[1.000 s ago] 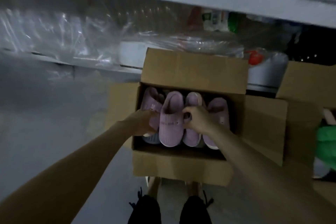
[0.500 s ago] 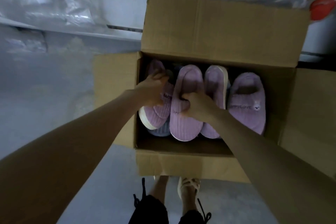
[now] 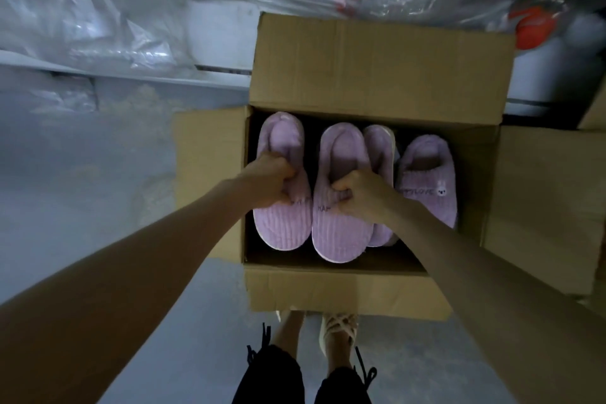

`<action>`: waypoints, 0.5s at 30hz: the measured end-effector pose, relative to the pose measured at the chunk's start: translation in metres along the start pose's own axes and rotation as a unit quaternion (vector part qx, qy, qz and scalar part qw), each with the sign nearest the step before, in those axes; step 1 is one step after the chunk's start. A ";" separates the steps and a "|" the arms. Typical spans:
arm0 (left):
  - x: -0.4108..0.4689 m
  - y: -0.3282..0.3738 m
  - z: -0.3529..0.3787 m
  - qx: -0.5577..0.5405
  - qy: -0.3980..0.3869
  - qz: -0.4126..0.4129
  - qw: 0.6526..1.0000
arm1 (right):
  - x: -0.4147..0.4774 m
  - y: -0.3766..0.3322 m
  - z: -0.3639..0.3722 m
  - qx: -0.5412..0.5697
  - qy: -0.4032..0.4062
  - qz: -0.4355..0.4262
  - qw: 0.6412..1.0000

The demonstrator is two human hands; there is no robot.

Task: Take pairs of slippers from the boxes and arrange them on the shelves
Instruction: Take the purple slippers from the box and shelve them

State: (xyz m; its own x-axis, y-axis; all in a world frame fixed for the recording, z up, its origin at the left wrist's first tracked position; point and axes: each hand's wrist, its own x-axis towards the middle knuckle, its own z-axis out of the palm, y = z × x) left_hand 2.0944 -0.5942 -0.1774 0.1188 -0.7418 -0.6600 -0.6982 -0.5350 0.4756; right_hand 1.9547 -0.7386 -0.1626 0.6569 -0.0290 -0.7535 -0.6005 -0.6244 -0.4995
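An open cardboard box stands on the floor in front of me with several lilac plush slippers inside. My left hand grips the upper edge of the leftmost slipper. My right hand grips the upper of the second slipper beside it. Both slippers lie toe toward me. A third slipper is wedged on its side behind my right hand. At the right lies a fourth slipper, which carries lettering and a small bunny.
The box's flaps spread out left, right and back. Behind it a low shelf holds crumpled clear plastic wrap and an orange-capped item. My feet stand just before the box on grey floor.
The view has come closer to the box. My left hand has turned the leftmost slipper flat and brought it next to the one in my right hand; both grips have held.
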 end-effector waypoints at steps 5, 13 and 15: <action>-0.042 0.026 -0.020 -0.030 0.030 0.024 0.999 | -0.044 -0.014 -0.021 0.020 0.026 -0.016 0.999; -0.121 0.111 -0.078 -0.063 0.086 0.055 0.993 | -0.143 -0.043 -0.081 0.019 0.054 0.019 0.998; -0.143 0.138 -0.086 -0.063 0.101 0.049 0.992 | -0.180 -0.050 -0.097 0.007 0.054 0.019 0.998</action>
State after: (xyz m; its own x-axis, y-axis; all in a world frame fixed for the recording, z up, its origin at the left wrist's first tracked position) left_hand 2.0414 -0.5971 0.0324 0.2032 -0.8515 -0.4834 -0.6205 -0.4939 0.6091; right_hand 1.9107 -0.7778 0.0390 0.6783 -0.1360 -0.7221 -0.6315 -0.6103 -0.4783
